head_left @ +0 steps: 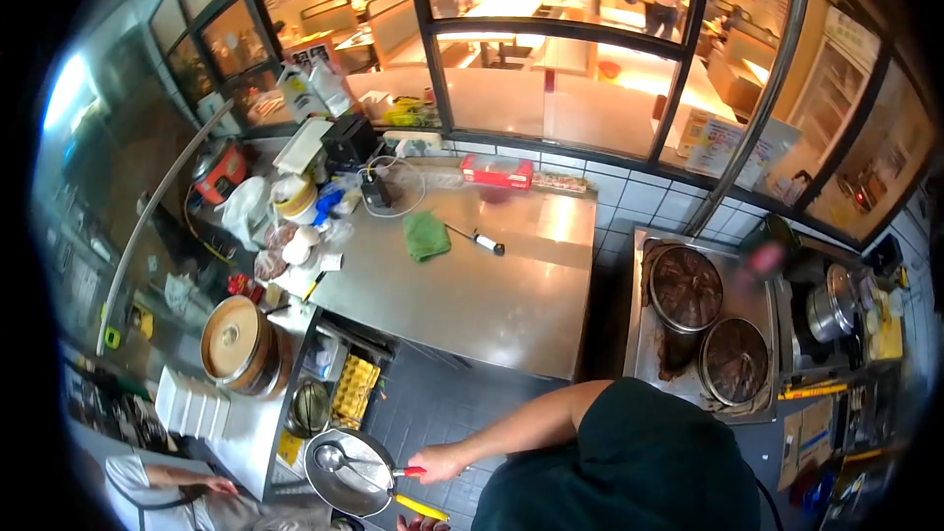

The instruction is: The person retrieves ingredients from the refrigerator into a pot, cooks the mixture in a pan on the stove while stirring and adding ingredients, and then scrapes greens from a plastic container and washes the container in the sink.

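Note:
My right hand [435, 464] is closed around the red handle of a round, deep metal pan [320, 500] at the bottom of the head view. A ladle [421, 507] with a yellow grip lies slantwise in it, its bowl inside and its grip sticking out over the rim. Just below that grip, my left hand [424, 524] shows only its fingers, apart and not wrapped round the handle. The frame's lower edge cuts off the rest of it. A yellow egg tray [355, 388] and a dark round bowl [308, 407] sit beyond the pan.
A steel counter [462, 305] holds a green cloth [426, 236] and a black-and-white tool [482, 241]. A lidded wooden tub [234, 339] stands left, above a co-worker's hand [221, 485]. Two round dark pans [685, 287] occupy the stove [654, 246]. Windows line the back.

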`<action>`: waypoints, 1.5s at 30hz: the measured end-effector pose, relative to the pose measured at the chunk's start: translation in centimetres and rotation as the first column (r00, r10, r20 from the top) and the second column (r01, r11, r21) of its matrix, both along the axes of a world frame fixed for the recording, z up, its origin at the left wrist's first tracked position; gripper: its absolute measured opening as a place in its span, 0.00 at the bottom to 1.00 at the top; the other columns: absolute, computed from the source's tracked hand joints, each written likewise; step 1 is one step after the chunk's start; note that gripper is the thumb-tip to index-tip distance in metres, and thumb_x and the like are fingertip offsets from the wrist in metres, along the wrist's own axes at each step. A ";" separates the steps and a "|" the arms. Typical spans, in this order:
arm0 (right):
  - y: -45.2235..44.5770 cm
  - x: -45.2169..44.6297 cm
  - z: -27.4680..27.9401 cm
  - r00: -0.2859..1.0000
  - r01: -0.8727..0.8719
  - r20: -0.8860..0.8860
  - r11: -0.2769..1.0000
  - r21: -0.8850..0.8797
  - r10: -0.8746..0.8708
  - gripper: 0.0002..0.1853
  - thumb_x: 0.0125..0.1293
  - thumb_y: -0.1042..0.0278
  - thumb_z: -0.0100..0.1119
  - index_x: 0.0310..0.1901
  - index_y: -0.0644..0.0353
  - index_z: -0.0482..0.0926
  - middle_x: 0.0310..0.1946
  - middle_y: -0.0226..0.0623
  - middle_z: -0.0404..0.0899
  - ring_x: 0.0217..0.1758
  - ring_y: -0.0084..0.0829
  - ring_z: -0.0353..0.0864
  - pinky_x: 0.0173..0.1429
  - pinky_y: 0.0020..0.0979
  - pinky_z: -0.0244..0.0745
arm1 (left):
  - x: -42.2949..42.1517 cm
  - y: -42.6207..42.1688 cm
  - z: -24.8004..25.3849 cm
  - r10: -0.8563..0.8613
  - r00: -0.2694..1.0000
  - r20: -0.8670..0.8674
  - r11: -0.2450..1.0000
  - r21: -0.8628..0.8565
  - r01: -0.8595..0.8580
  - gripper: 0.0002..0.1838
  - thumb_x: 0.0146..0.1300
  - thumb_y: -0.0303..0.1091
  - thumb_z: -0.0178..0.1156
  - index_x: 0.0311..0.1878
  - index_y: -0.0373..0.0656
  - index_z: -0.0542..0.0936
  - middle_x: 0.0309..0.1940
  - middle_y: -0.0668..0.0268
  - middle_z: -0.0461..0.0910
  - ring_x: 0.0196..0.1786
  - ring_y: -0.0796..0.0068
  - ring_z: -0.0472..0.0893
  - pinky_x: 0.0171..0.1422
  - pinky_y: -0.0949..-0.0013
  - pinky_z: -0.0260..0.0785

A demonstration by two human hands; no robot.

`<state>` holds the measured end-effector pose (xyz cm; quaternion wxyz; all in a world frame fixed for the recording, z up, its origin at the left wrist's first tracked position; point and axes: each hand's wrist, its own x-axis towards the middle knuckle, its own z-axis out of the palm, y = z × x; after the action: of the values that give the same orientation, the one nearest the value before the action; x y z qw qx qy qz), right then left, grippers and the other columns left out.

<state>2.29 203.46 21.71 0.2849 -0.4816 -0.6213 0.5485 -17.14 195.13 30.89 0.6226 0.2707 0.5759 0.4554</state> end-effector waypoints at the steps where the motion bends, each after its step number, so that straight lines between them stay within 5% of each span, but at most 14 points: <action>1: 0.9 0.0 -0.3 0.999 0.036 -0.020 0.999 0.006 -0.036 0.08 0.61 0.68 0.57 0.39 0.63 0.75 0.18 0.41 0.78 0.17 0.37 0.81 0.19 0.40 0.76 | 0.0 1.5 0.1 -0.009 1.000 -0.014 1.000 -0.004 0.009 0.21 0.75 0.50 0.52 0.58 0.43 0.72 0.43 0.63 0.76 0.42 0.67 0.77 0.42 0.65 0.71; 7: 2.9 0.6 -2.1 0.988 0.144 -0.057 0.988 -0.054 -0.147 0.11 0.63 0.65 0.58 0.42 0.63 0.74 0.20 0.41 0.77 0.17 0.37 0.80 0.19 0.39 0.75 | -3.7 8.2 -0.7 -0.056 0.980 -0.189 0.993 -0.114 0.034 0.26 0.75 0.50 0.51 0.63 0.39 0.69 0.49 0.56 0.77 0.46 0.57 0.78 0.47 0.54 0.70; 10: 4.2 -1.4 -5.1 0.991 0.137 0.013 0.989 -0.058 -0.137 0.12 0.64 0.63 0.62 0.43 0.62 0.75 0.25 0.41 0.78 0.25 0.39 0.82 0.29 0.42 0.76 | -8.0 10.3 -3.0 -0.086 0.974 -0.210 0.987 -0.150 0.055 0.28 0.75 0.51 0.50 0.66 0.38 0.68 0.55 0.52 0.77 0.50 0.54 0.79 0.49 0.51 0.70; 12: 4.4 -2.3 -1.4 0.988 0.152 0.036 0.960 -0.235 -0.147 0.12 0.64 0.63 0.63 0.42 0.62 0.76 0.26 0.41 0.78 0.27 0.39 0.82 0.32 0.43 0.76 | -10.8 11.7 -4.2 -0.092 0.972 -0.217 0.985 -0.164 0.057 0.29 0.75 0.51 0.49 0.69 0.38 0.67 0.59 0.50 0.76 0.52 0.52 0.79 0.52 0.51 0.71; 13: 4.8 -3.2 0.6 0.989 0.150 0.048 0.936 -0.320 -0.142 0.12 0.64 0.62 0.63 0.42 0.61 0.76 0.27 0.41 0.79 0.28 0.39 0.82 0.33 0.43 0.75 | -12.0 12.8 -4.7 -0.111 0.975 -0.194 0.987 -0.134 0.086 0.30 0.75 0.51 0.49 0.70 0.38 0.66 0.60 0.50 0.76 0.53 0.51 0.79 0.54 0.50 0.71; 16: 7.1 -8.2 -3.4 0.978 0.206 0.034 0.966 -0.155 -0.204 0.12 0.63 0.62 0.66 0.41 0.60 0.78 0.28 0.41 0.79 0.29 0.36 0.80 0.36 0.42 0.75 | -15.0 16.0 -4.9 -0.101 0.984 -0.148 0.993 -0.068 0.092 0.33 0.76 0.53 0.48 0.72 0.36 0.63 0.64 0.48 0.74 0.54 0.49 0.80 0.57 0.48 0.71; 17: 7.7 -9.9 -2.3 0.979 0.203 0.014 0.963 -0.178 -0.204 0.12 0.64 0.62 0.66 0.41 0.59 0.77 0.27 0.39 0.79 0.27 0.34 0.79 0.34 0.40 0.75 | -15.3 16.4 -4.6 0.020 0.982 -0.187 0.997 0.071 -0.007 0.30 0.73 0.53 0.51 0.67 0.39 0.73 0.62 0.50 0.78 0.55 0.52 0.81 0.62 0.47 0.70; 21: 10.0 -14.5 0.6 0.977 0.167 -0.055 0.902 -0.399 -0.205 0.09 0.68 0.63 0.64 0.42 0.58 0.77 0.23 0.32 0.77 0.21 0.25 0.75 0.25 0.32 0.71 | -26.1 13.6 -4.4 0.177 0.966 -0.186 0.980 -0.062 -0.192 0.24 0.78 0.46 0.53 0.70 0.45 0.72 0.43 0.65 0.80 0.39 0.78 0.80 0.35 0.72 0.71; 24: 11.4 -18.5 2.9 0.985 0.089 -0.096 0.904 -0.418 -0.141 0.07 0.72 0.65 0.61 0.45 0.57 0.76 0.21 0.26 0.73 0.16 0.17 0.70 0.19 0.25 0.66 | -33.1 11.8 -4.2 0.186 0.968 -0.170 0.981 0.081 -0.174 0.24 0.79 0.43 0.50 0.69 0.36 0.70 0.41 0.65 0.79 0.32 0.76 0.81 0.28 0.74 0.72; 28: 14.6 -25.4 7.4 0.988 0.058 -0.105 0.906 -0.420 -0.112 0.10 0.73 0.70 0.60 0.51 0.63 0.76 0.20 0.25 0.72 0.14 0.16 0.66 0.18 0.23 0.61 | -43.6 10.4 -5.1 0.259 0.921 -0.292 0.965 0.031 -0.261 0.21 0.79 0.35 0.51 0.69 0.34 0.70 0.41 0.63 0.78 0.33 0.77 0.82 0.27 0.77 0.72; 36: 20.3 -40.0 9.4 0.991 -0.024 -0.127 0.855 -0.518 -0.049 0.08 0.72 0.71 0.59 0.50 0.60 0.75 0.21 0.24 0.69 0.16 0.16 0.66 0.18 0.21 0.61 | -53.1 5.2 -11.9 0.313 0.827 -0.467 0.898 -0.138 -0.417 0.25 0.73 0.38 0.58 0.67 0.34 0.72 0.45 0.56 0.83 0.34 0.72 0.84 0.33 0.69 0.77; 40: 23.7 -46.3 7.9 0.991 -0.087 -0.137 0.815 -0.573 0.010 0.09 0.71 0.71 0.59 0.50 0.59 0.75 0.22 0.24 0.69 0.16 0.15 0.67 0.18 0.21 0.62 | -54.5 5.2 -11.7 0.127 0.609 -0.783 0.947 -0.087 -0.310 0.26 0.66 0.42 0.64 0.62 0.35 0.77 0.49 0.45 0.82 0.49 0.48 0.84 0.55 0.55 0.76; 41: 24.9 -47.9 7.8 0.991 -0.105 -0.124 0.816 -0.569 0.041 0.09 0.71 0.71 0.59 0.50 0.58 0.75 0.23 0.24 0.69 0.17 0.15 0.67 0.18 0.20 0.62 | -55.0 5.5 -11.3 0.107 0.659 -0.744 0.934 -0.151 -0.323 0.26 0.65 0.42 0.63 0.62 0.36 0.77 0.52 0.44 0.80 0.55 0.45 0.80 0.60 0.52 0.74; 45: 29.9 -54.7 5.9 0.976 -0.214 -0.161 0.781 -0.587 0.147 0.09 0.71 0.71 0.59 0.50 0.58 0.74 0.24 0.25 0.69 0.16 0.15 0.67 0.17 0.20 0.63 | -57.5 6.2 -11.7 -0.046 0.473 -0.880 0.912 -0.230 -0.339 0.25 0.66 0.42 0.62 0.61 0.38 0.78 0.56 0.44 0.77 0.56 0.43 0.80 0.61 0.51 0.75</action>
<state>-52.39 233.38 27.64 0.0961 -0.4554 -0.4427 0.7664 -74.69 201.37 19.21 0.2416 0.2880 0.9072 0.1890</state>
